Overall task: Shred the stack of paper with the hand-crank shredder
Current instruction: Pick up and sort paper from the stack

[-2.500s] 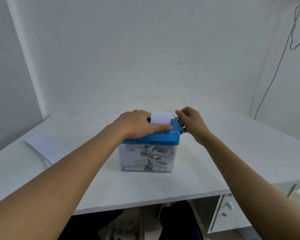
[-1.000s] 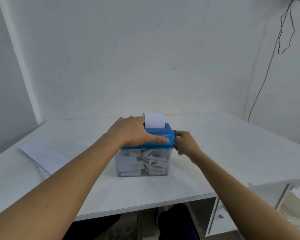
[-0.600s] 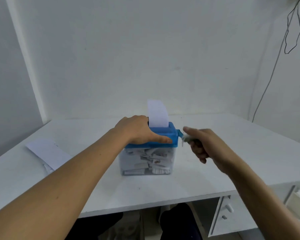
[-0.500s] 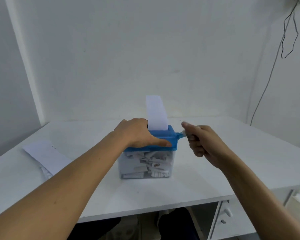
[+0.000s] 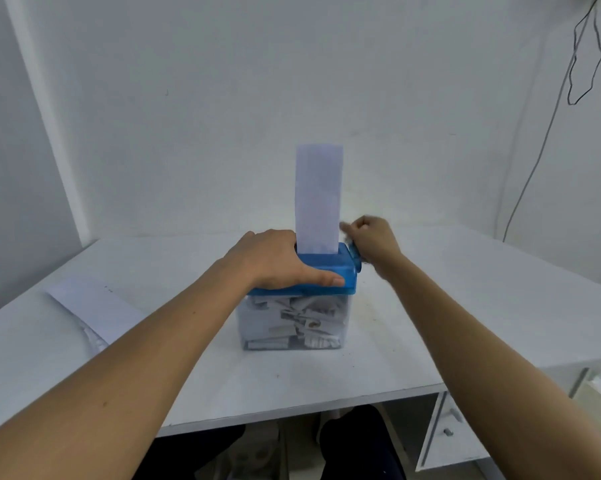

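Right grip (image 5: 371,240): clenched on the crank (image 5: 357,257) (blurred).
Left grip (image 5: 278,261): clamped over the blue shredder lid (image 5: 330,270), thumb along the front.
Paper strip (image 5: 319,195): upright in the slot, between both grips.
Paper stack (image 5: 94,303): on the bench (image 5: 465,306), well left of both grips.
Do well: turn evenly, press the lid down, feed the strip straight.

The shredder (image 5: 328,269) is held on top by the left hand (image 5: 271,259), its crank (image 5: 355,254) gripped by the right hand (image 5: 371,239). A paper strip (image 5: 318,195) is seen upright in the shredder.
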`<state>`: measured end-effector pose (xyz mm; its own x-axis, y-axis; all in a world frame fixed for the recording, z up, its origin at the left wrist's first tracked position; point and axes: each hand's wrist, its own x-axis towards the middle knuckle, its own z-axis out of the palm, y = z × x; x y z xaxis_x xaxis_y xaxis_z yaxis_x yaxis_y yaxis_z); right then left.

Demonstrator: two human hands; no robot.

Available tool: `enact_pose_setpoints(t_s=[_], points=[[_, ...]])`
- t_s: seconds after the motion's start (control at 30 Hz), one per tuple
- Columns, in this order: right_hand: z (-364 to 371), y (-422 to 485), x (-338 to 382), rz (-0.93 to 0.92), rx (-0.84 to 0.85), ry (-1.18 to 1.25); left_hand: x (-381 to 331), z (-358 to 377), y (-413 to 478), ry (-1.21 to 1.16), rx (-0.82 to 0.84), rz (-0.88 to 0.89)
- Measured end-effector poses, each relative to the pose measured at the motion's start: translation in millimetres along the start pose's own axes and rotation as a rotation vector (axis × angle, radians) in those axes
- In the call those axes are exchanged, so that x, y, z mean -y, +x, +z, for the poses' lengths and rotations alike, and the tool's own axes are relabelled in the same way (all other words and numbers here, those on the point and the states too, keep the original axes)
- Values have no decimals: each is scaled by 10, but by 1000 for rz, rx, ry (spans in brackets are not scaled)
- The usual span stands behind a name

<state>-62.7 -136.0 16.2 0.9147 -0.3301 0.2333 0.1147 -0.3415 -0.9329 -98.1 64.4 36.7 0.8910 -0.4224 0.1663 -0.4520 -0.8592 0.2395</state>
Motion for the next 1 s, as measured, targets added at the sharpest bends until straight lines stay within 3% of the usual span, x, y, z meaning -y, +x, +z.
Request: enact_pose_setpoints(t_s=[0.13, 0.27, 0.53, 0.7, 0.83, 1.0], points=[[125, -226, -549, 139, 61, -52, -5, 15, 17, 35, -18, -7], [111, -528, -664, 106, -6, -110, -21, 16, 9, 30, -24, -13], [-314, -1096, -214, 62, 100, -80, -10, 20, 30, 26, -27, -40], [-582, -1095, 208, -100, 261, -53, -2, 17, 36, -13, 6, -45], [-441, -715, 297, -118, 146, 140, -9, 9, 22, -41, 7, -34], [-147, -253, 165, -73, -9, 67, 4, 16, 18, -32, -9, -3]])
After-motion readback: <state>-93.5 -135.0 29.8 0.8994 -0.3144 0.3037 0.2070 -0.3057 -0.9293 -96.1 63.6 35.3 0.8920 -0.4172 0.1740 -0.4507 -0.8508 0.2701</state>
